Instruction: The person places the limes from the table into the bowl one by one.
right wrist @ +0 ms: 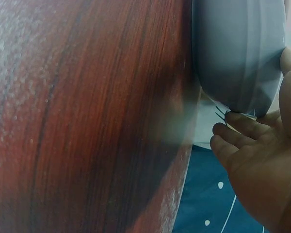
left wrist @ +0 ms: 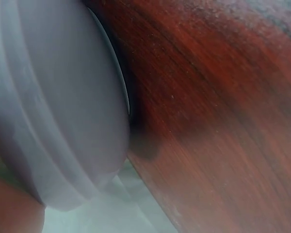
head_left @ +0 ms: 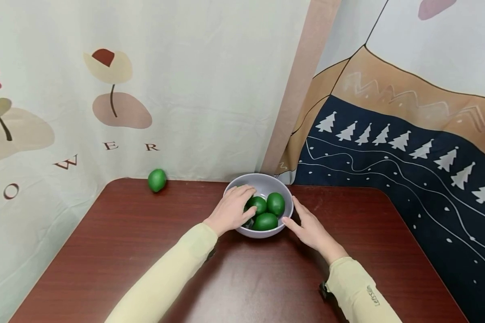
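A lavender-grey bowl (head_left: 262,179) stands at the back of the table with several green limes in it. One lime (head_left: 275,203) lies at the bowl's right, another lime (head_left: 265,221) at its front. My left hand (head_left: 234,208) reaches over the left rim, its fingers and thumb down among the limes; its palm hides its grasp, so I cannot tell if it grips one. My right hand (head_left: 309,226) touches the bowl's right side, fingers fairly straight along the outer wall and thumb at the rim. The right wrist view shows these fingers (right wrist: 245,127) against the bowl.
A single lime (head_left: 157,180) sits at the table's back left edge. The dark red wooden table (head_left: 242,278) reaches back to a pale printed curtain (head_left: 210,89). A dark blue curtain with white trees (head_left: 372,157) hangs behind its right side.
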`<action>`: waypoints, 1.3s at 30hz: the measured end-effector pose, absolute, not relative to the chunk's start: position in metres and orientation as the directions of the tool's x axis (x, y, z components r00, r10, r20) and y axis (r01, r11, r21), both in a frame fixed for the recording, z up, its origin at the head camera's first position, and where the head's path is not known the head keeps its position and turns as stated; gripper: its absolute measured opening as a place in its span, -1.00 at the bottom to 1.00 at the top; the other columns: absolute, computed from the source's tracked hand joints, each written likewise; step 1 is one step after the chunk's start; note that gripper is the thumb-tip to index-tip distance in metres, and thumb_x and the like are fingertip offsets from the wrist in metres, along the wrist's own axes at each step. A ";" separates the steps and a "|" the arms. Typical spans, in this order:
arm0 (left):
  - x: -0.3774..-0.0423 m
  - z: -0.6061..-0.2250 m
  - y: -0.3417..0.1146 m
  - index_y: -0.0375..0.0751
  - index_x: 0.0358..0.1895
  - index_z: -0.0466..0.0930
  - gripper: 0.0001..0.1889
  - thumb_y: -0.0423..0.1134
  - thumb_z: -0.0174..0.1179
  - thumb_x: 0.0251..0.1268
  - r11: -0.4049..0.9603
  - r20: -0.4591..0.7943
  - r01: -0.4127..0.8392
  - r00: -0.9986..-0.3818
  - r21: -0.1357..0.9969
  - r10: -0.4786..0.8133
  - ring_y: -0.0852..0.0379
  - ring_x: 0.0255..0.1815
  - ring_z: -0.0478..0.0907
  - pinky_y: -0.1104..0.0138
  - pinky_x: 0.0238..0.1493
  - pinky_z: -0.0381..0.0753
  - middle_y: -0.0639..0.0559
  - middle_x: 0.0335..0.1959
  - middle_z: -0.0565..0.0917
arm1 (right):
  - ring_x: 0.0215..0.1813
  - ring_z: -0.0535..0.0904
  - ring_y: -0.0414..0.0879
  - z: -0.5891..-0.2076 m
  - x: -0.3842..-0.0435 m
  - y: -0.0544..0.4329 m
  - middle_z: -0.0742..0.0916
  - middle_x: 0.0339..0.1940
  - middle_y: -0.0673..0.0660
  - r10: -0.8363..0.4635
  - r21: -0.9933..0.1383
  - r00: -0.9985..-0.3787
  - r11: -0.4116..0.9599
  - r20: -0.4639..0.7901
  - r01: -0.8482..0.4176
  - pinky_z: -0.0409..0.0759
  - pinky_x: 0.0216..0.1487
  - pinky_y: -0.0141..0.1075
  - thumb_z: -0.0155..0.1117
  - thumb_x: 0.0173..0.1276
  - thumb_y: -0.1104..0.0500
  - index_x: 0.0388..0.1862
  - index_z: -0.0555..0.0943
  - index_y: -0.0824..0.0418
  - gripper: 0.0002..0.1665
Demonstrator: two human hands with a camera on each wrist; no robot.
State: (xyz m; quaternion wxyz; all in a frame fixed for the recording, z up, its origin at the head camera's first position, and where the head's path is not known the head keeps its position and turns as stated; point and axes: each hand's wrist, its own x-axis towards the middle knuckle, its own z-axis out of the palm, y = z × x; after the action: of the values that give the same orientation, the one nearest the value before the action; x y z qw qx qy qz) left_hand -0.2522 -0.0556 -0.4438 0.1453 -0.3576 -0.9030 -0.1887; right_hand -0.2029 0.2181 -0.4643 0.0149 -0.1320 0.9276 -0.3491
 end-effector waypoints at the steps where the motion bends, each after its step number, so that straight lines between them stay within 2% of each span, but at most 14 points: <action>1: -0.252 -0.444 -0.057 -0.35 0.31 0.55 -0.49 -0.12 0.20 0.39 0.668 0.407 0.702 -0.700 0.247 0.586 -0.19 0.40 0.46 -0.11 0.46 0.33 -0.23 0.30 0.59 | 0.64 0.14 0.29 -0.464 -0.203 0.218 0.21 0.66 0.37 -0.256 -0.651 -0.965 0.721 0.065 -0.235 0.15 0.57 0.21 0.22 0.56 -0.10 0.69 -0.01 0.35 0.01; 6: -0.249 -0.442 -0.062 -0.39 0.31 0.54 -0.48 -0.13 0.20 0.39 0.653 0.438 0.699 -0.705 0.293 0.558 -0.25 0.38 0.47 -0.12 0.46 0.33 -0.28 0.32 0.56 | 0.64 0.14 0.30 -0.464 -0.203 0.218 0.21 0.66 0.37 -0.255 -0.652 -0.965 0.721 0.066 -0.235 0.14 0.57 0.22 0.22 0.55 -0.09 0.69 -0.01 0.35 0.01; 13: -0.246 -0.444 -0.071 -0.35 0.34 0.53 -0.46 -0.15 0.22 0.37 0.653 0.466 0.681 -0.720 0.331 0.515 -0.19 0.43 0.44 -0.07 0.48 0.31 -0.21 0.36 0.55 | 0.64 0.14 0.30 -0.465 -0.202 0.218 0.21 0.65 0.38 -0.255 -0.656 -0.964 0.716 0.070 -0.237 0.14 0.56 0.22 0.22 0.55 -0.09 0.68 0.01 0.37 0.00; 27: -0.243 -0.443 -0.099 -0.35 0.34 0.53 -0.44 -0.13 0.25 0.35 0.702 0.496 0.645 -0.736 0.303 0.461 -0.16 0.46 0.40 -0.03 0.50 0.28 -0.21 0.39 0.52 | 0.65 0.13 0.29 -0.464 -0.203 0.218 0.20 0.66 0.36 -0.249 -0.656 -0.967 0.722 0.051 -0.220 0.14 0.57 0.22 0.22 0.55 -0.11 0.69 0.00 0.35 0.01; 39: -0.246 -0.447 -0.121 -0.35 0.38 0.50 -0.41 -0.10 0.25 0.37 0.732 0.498 0.619 -0.748 0.284 0.439 -0.25 0.46 0.38 -0.09 0.50 0.28 -0.23 0.44 0.47 | 0.65 0.13 0.29 -0.464 -0.203 0.218 0.20 0.66 0.37 -0.251 -0.657 -0.966 0.720 0.052 -0.223 0.14 0.57 0.21 0.23 0.55 -0.10 0.69 -0.01 0.35 0.01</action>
State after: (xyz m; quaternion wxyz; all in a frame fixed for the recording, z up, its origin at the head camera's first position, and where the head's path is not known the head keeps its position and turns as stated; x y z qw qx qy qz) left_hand -0.2458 -0.1205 -0.4473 0.2031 -0.2914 -0.9081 -0.2217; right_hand -0.2029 0.2181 -0.4636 0.0203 -0.1279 0.9272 -0.3515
